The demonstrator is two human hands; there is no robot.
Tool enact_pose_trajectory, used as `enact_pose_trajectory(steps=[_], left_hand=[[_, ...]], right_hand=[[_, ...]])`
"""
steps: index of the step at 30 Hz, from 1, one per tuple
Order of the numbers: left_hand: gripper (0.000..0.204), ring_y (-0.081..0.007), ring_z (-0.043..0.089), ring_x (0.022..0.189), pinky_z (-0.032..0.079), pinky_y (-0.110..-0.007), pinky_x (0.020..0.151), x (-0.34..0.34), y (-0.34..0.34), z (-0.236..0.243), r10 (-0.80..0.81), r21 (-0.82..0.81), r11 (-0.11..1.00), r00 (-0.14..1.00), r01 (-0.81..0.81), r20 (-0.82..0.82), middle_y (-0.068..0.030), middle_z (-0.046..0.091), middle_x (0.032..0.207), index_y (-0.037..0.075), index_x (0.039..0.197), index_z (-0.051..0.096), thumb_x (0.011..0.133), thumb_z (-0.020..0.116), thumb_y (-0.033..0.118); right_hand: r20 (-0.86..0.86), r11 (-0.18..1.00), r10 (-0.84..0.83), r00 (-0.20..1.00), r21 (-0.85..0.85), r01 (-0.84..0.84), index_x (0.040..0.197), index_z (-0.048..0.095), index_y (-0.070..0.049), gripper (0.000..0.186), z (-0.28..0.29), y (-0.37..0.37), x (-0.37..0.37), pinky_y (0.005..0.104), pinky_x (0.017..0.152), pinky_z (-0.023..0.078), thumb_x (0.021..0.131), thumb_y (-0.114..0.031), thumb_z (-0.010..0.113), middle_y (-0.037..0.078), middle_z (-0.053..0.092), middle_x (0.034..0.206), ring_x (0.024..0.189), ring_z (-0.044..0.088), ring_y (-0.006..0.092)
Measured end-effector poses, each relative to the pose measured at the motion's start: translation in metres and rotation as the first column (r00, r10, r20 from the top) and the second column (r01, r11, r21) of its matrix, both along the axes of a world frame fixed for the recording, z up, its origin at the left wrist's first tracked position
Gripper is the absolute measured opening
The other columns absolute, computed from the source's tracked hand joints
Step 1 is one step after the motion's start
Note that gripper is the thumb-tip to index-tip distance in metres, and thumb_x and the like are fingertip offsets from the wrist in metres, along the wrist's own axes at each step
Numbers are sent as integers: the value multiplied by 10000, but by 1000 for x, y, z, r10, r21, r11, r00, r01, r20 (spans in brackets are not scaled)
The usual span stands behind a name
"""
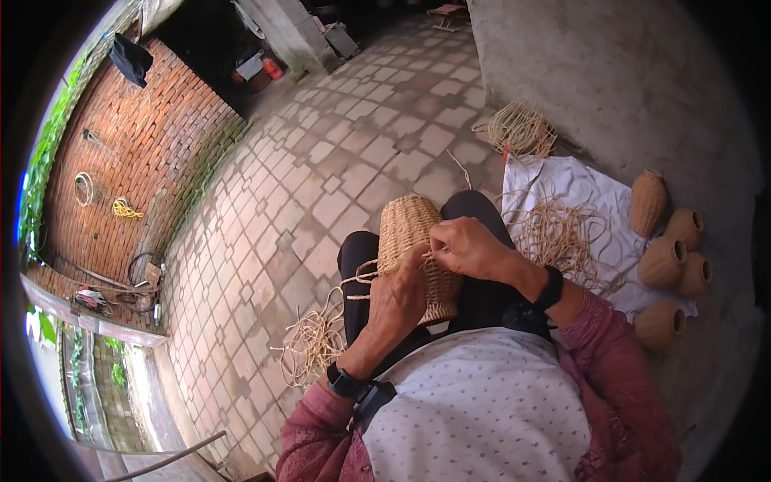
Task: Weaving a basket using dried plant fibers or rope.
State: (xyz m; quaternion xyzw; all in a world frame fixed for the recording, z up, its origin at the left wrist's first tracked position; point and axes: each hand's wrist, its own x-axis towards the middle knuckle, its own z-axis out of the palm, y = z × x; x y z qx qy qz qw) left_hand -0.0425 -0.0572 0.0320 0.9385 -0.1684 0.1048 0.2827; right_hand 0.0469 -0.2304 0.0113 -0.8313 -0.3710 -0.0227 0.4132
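Observation:
A tan woven basket (pixel 407 218), shaped like a vase, lies across my lap between my knees. My left hand (pixel 398 294) rests against its side with the fingers closed, and a straw cord (pixel 361 279) loops out beside that hand toward the left. On the basket's upper side my right hand (pixel 466 247) is closed in a pinch, its fingertips meeting those of the left at the cord. The exact grip of the fingertips is partly hidden. A loose tangle of straw cord (pixel 315 341) hangs by my left leg.
To the right, a white cloth (pixel 566 178) bears a heap of loose cord (pixel 562 237). Several finished-looking woven baskets (pixel 662 261) stand or lie along its edge. A coiled cord bundle (pixel 520 130) sits by the concrete wall (pixel 610 72). Paving (pixel 265 217) stretches to a brick wall (pixel 152 153).

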Motion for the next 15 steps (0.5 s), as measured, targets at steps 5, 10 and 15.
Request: enact_pose_trajectory(steps=[5, 10, 15], left_hand=[[459, -385, 675, 710, 529, -461, 608, 0, 0, -5, -7, -78, 997, 1000, 5, -26, -170, 713, 946, 98, 1293, 457, 856, 521, -27], [511, -398, 679, 773, 538, -478, 665, 2, -1, -1, -11, -127, 992, 998, 5, -54, -186, 708, 964, 111, 1331, 428, 851, 518, -38], [474, -357, 694, 867, 548, -410, 756, 6, 4, 2, -39, -186, 983, 980, 2, -194, -208, 701, 1020, 87, 1360, 421, 900, 504, 9]], right_hand=[[29, 997, -19, 999, -77, 21, 842, 638, -14, 156, -6, 11, -1, 475, 710, 529, 786, -159, 636, 194, 671, 809, 790, 668, 382], [9, 997, -36, 999, -73, 36, 885, 655, -11, 180, -14, 17, -4, 486, 715, 530, 778, -154, 630, 208, 671, 809, 795, 664, 395], [-387, 991, 14, 922, 126, 38, 817, 647, 10, 277, -7, 0, -1, 382, 609, 504, 904, -250, 606, 170, 622, 655, 635, 643, 271]])
